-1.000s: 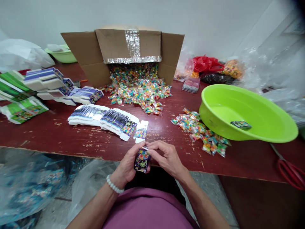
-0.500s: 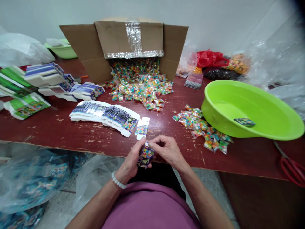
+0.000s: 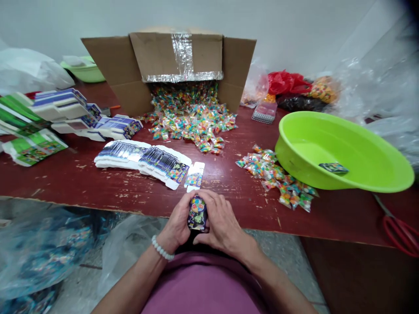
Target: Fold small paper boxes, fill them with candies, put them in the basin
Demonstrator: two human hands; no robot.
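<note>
A small dark printed carton with colourful pictures is held just off the table's front edge. My left hand grips it along its left side, a pale bead bracelet at the wrist. Curved round the right side and top end is my right hand, its thumb near the lower end. Just beyond the hands lies one flat carton with white flaps. To its left, a fanned row of flat cartons rests on the table.
Wrapped candies spill from a cardboard box at the back. A smaller candy pile lies beside a green basin holding one carton. Red-handled scissors are at right. Bundled cartons stand at left.
My right hand has shifted from pinching at the carton's white top flap to wrapping round its right side. The white flap no longer shows. The carton is now more upright in view.
</note>
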